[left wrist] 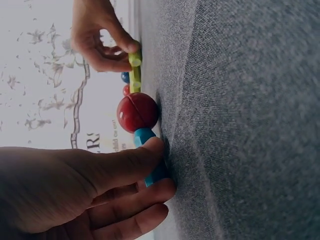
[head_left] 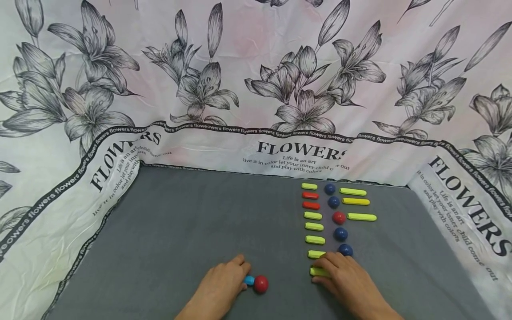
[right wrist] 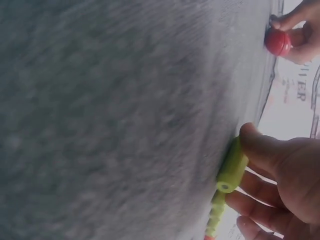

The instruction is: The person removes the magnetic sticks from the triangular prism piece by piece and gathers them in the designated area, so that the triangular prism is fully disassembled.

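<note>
Two hands of mine rest low on the grey worktop (head_left: 192, 222), which is bordered by a flowered cloth (head_left: 256, 66) printed FLOWERS. My left hand (head_left: 218, 289) pinches a short blue rod (head_left: 249, 280) between thumb and curled fingers (left wrist: 130, 165); a red ball (head_left: 261, 284) sits touching the rod's far end, on the worktop. My right hand (head_left: 346, 278) has thumb and curled fingers closed on the nearest green rod (head_left: 318, 271), which lies on the worktop. Beyond it, one column of short rods (head_left: 313, 215), green with two red. Beside that, one column of balls (head_left: 338, 218), blue with one red. Furthest right, three long green rods (head_left: 356, 202) lying flat.
</note>
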A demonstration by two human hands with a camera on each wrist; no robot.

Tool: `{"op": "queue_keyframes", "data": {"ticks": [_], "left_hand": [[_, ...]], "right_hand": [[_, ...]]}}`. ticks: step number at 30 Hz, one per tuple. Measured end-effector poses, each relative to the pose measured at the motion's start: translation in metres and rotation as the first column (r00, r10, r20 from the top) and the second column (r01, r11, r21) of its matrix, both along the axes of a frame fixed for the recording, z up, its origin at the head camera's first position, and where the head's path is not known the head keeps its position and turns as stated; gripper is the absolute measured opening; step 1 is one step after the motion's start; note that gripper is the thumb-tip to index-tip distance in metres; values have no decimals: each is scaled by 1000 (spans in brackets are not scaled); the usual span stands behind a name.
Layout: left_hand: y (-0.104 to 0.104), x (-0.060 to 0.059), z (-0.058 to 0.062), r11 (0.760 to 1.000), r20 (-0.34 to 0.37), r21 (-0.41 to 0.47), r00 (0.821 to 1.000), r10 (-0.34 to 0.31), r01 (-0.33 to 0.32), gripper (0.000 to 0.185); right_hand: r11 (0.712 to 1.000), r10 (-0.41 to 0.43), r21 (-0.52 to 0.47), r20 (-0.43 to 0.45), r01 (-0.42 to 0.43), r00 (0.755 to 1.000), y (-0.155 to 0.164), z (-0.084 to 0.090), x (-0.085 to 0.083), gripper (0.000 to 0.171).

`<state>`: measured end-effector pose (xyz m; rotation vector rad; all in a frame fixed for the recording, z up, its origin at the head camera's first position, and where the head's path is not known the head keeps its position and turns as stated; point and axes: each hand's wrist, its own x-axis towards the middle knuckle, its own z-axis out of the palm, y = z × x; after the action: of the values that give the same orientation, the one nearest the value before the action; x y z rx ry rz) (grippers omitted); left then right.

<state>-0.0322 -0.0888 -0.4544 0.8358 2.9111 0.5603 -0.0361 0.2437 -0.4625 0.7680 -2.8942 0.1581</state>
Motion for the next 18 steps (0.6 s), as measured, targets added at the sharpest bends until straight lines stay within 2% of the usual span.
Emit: {"op": "queue_keyframes", "data": {"ticks": [5,9,13,18], "left_hand": [[1,-1,0,1000,-13,-11,1000,-3,3,23],[1,-1,1,1000,-41,-10,999,-5,5,22],[1,-2,0,1000,-72,-19,997,8,-9,24],[1,-2,1,1000,-68,-27,998,4,-6,25]], "right_hand": [[991,109,-71,-100,-116,989,-13,2,0,36],[962,218,-135,-154,-239,964,-34,4,-1,37],[939,281,-174,-109,-296,954,-56,5,-3,36],[930,318,-200,16,-308,948,-75,4,-2,37]]}}
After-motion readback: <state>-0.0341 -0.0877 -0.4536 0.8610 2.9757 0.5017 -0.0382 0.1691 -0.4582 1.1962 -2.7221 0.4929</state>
